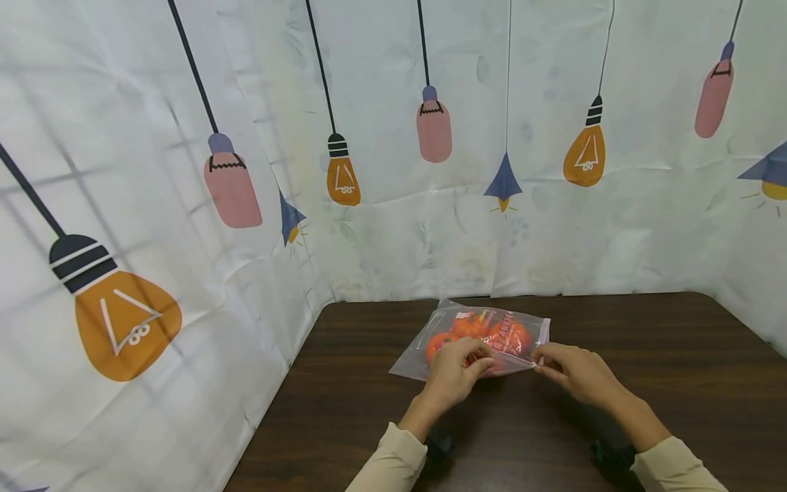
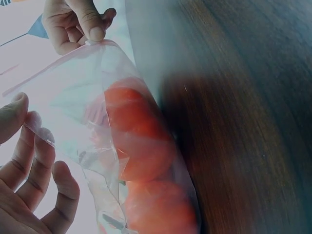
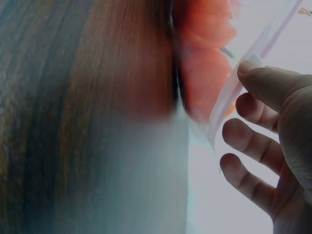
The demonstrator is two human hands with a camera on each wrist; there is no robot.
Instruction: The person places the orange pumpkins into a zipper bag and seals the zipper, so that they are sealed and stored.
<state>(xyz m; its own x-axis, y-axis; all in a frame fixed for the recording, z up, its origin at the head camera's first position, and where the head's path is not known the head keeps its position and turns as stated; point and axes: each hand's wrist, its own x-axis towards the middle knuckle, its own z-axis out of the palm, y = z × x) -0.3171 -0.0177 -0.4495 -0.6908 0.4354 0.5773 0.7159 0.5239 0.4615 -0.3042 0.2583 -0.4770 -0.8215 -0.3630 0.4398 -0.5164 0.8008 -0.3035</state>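
Note:
A clear zip bag point(image 1: 410, 357) with pink printing lies on the brown table point(image 1: 522, 444). Inside it are several round orange-red fruits point(image 1: 509, 337) that look like tomatoes. My left hand point(image 1: 453, 370) is over the bag's near side, and its thumb and fingertips pinch the clear film. At the bag's right near corner, my right hand point(image 1: 578, 372) pinches the end of the pink-edged zip strip point(image 3: 225, 100) between thumb and forefinger. A small white slider point(image 3: 256, 59) shows at that pinch in the right wrist view. The right hand's other fingers are bent, apart from the bag.
A white curtain point(image 1: 393, 239) printed with lamps and bulbs hangs behind the table and along its left side. The table's left edge point(image 1: 277, 403) runs beside the curtain. Dark wrist straps point(image 1: 609, 452) sit below both hands.

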